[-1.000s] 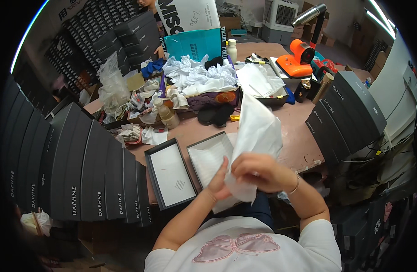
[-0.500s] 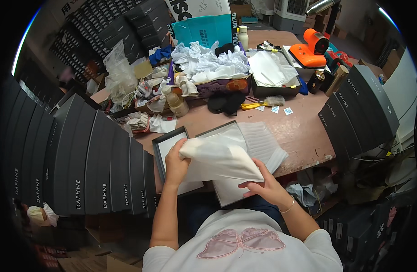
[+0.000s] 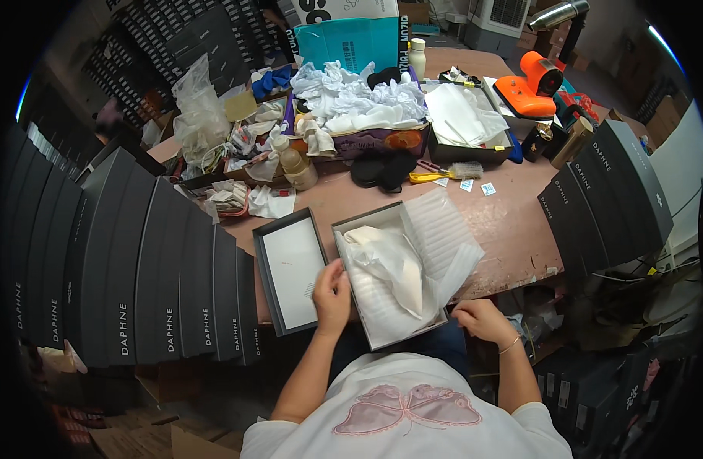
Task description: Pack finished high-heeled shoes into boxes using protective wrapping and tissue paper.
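Observation:
A pale item wrapped in thin white tissue paper [image 3: 401, 264] lies in an open dark shoe box [image 3: 393, 343] lined with ribbed white foam sheet [image 3: 435, 222]. The wrapping hides what kind of item it is. At the box's left wall is my left hand [image 3: 332, 302], its fingers loosely bent and a gap showing between thumb and forefinger; nothing is in it. My right hand [image 3: 483, 320] is curled closed by the near right corner of the box, and its fingertips are partly hidden. Left of the box lies the dark lid [image 3: 294, 264], its white inside facing up.
Stacks of dark shoe boxes stand at left [image 3: 156, 268] and right [image 3: 607, 183]. Toward the back are a bin of crumpled white paper [image 3: 359, 99], a tray of white sheets [image 3: 458, 115], a bottle [image 3: 296, 167], a yellow-handled brush [image 3: 443, 173] and an orange device [image 3: 529, 84].
The paper-wrapped item has gone down from between both my hands into the box. My left hand has moved to the box's left wall; my right hand has dropped to its near right corner and curled.

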A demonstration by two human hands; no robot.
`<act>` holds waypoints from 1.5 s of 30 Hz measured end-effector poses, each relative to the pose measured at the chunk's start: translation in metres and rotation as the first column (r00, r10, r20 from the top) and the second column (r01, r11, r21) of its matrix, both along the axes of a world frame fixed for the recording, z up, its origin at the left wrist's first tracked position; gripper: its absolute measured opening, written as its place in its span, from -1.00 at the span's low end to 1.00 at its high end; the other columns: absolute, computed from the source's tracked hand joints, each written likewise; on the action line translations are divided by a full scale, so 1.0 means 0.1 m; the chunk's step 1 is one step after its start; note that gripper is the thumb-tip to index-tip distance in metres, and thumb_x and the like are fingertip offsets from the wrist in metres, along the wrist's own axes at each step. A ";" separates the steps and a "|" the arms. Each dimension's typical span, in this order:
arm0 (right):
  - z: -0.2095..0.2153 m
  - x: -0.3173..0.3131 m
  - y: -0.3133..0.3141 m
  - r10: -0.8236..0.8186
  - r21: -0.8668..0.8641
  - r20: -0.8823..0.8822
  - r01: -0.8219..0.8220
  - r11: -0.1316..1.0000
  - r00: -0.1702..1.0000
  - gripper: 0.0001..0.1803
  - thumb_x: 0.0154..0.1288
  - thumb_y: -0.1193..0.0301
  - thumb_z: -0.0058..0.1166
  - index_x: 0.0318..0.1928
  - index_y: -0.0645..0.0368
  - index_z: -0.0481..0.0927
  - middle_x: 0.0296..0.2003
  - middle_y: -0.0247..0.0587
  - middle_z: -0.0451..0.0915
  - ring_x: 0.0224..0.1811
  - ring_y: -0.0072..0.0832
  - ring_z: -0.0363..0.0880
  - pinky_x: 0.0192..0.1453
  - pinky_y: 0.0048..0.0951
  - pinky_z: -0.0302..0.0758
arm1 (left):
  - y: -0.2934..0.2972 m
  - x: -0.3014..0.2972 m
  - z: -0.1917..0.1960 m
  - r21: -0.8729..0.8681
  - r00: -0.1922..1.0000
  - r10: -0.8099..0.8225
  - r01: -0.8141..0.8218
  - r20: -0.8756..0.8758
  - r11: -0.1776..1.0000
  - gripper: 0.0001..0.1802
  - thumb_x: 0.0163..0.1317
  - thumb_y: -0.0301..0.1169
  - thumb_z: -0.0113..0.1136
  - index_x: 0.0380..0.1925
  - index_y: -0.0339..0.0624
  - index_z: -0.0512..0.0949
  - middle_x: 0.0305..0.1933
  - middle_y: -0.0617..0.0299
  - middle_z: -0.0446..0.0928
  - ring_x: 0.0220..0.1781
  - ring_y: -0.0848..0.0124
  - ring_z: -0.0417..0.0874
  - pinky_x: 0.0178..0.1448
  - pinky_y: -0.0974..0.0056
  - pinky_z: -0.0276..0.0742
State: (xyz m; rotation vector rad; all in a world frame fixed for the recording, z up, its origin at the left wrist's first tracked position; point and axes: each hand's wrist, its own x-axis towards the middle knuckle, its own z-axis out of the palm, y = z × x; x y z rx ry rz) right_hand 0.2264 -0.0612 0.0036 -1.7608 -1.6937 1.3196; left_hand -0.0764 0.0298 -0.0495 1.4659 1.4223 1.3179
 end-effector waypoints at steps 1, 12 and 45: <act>-0.18 0.19 0.04 0.010 0.012 0.090 -0.011 1.000 0.996 -0.78 0.25 0.42 -0.03 -0.26 0.34 0.60 -0.53 0.04 0.60 -0.51 -0.11 0.60 -0.34 -0.28 0.50 | 0.02 -0.23 -0.14 -0.013 0.978 0.070 -0.074 -0.196 0.997 -0.67 0.25 -0.40 0.14 -0.04 -0.39 0.47 -0.06 -0.02 0.53 -0.11 0.24 0.60 -0.05 0.17 0.53; -0.30 -1.06 0.72 0.243 0.525 0.486 -0.503 0.686 0.839 -0.28 0.34 0.00 -0.06 0.38 0.11 0.20 0.35 0.03 0.21 0.47 -0.11 0.00 0.48 0.03 -0.05 | -0.02 -1.00 0.58 -0.224 0.996 -0.043 0.061 0.083 0.973 -0.84 0.22 -0.44 0.08 -0.43 -0.35 0.49 -0.45 0.15 0.59 -0.46 0.45 0.61 -0.37 0.40 0.49; 0.88 0.68 -0.04 -0.027 0.413 -0.621 0.357 0.838 0.783 -0.15 0.32 0.10 0.10 0.45 0.20 0.01 0.43 -0.04 0.03 0.47 -0.30 -0.01 0.44 -0.36 0.05 | 0.00 1.17 0.88 -0.003 0.342 -0.402 0.764 0.850 0.645 -0.27 0.22 -0.15 0.12 0.33 -0.14 0.12 0.23 0.05 0.33 0.20 0.23 0.45 0.17 0.15 0.50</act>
